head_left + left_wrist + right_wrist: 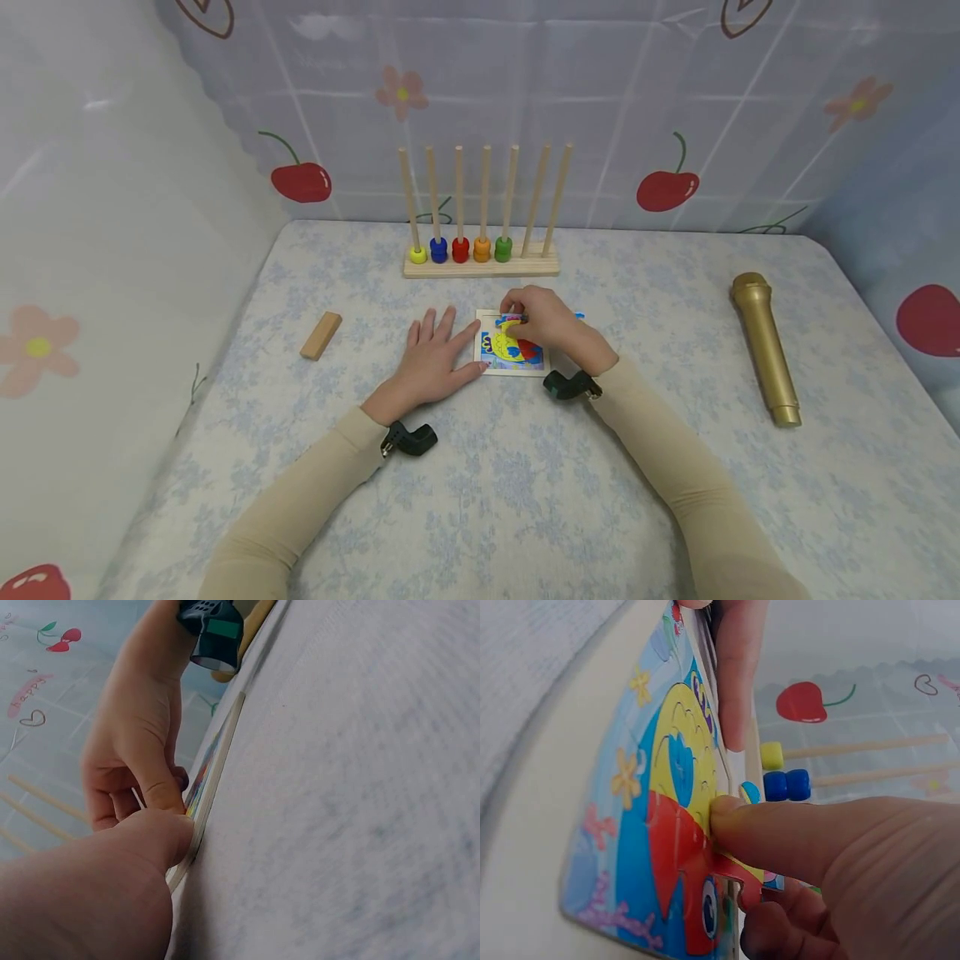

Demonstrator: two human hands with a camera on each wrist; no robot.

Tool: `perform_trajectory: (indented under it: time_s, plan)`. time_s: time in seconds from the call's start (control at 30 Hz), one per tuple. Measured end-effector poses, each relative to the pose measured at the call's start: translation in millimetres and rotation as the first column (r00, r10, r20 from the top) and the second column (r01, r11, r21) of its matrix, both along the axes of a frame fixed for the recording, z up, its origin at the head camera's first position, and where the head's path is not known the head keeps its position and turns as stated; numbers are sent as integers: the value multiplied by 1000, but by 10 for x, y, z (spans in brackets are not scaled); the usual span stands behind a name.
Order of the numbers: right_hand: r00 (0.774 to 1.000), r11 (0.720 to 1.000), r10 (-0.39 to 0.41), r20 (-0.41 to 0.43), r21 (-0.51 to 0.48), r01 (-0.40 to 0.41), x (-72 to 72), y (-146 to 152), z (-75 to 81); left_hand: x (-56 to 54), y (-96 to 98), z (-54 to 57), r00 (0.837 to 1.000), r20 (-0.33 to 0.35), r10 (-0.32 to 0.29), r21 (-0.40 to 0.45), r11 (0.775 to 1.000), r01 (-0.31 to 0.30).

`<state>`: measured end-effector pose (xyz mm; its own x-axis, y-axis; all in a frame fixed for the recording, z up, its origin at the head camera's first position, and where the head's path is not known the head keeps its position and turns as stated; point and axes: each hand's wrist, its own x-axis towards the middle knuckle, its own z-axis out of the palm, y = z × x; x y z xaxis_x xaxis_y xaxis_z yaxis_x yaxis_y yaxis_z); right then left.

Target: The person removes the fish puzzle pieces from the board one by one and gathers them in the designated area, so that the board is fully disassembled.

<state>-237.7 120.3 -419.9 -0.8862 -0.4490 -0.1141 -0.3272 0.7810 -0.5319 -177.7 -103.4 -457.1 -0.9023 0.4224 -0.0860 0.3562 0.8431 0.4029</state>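
A small jigsaw puzzle [495, 346] of a yellow fish with a red face sits in a pale wooden frame [517, 373] on the table. My right hand [551, 321] is over its upper right part. Thumb and fingers pinch a jigsaw piece [742, 871] in yellow, red and blue, close over the picture in the right wrist view. My left hand [431, 367] lies palm down with fingers spread, its thumb and index finger at the frame's left edge. Bare pale backing shows at the upper left of the frame. Past my right wrist, a bit of blue [580, 316] peeks out.
Behind the puzzle stands a wooden rack [480, 269] with upright pegs and coloured beads. To the left lies a small wooden block [321, 336]. A gold microphone [767, 350] lies far right. A patterned cloth [495, 500] covers the table, and curtains hang around it.
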Motion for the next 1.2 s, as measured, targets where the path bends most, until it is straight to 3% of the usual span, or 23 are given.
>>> perform_trajectory:
  time_s: [0.3,0.9,1.2]
  plan:
    - [998,999,38,42,24,-39,18,41,68,2,8,6,1000,3,2,-7,1000,-2]
    - [996,999,29,78,-20,-28,4,77,73,-3,0,10,1000,11,-6,2,1000,6]
    - [997,999,27,71,-31,-25,-9,123,154,-7,-9,6,1000,3,-6,-9,1000,6]
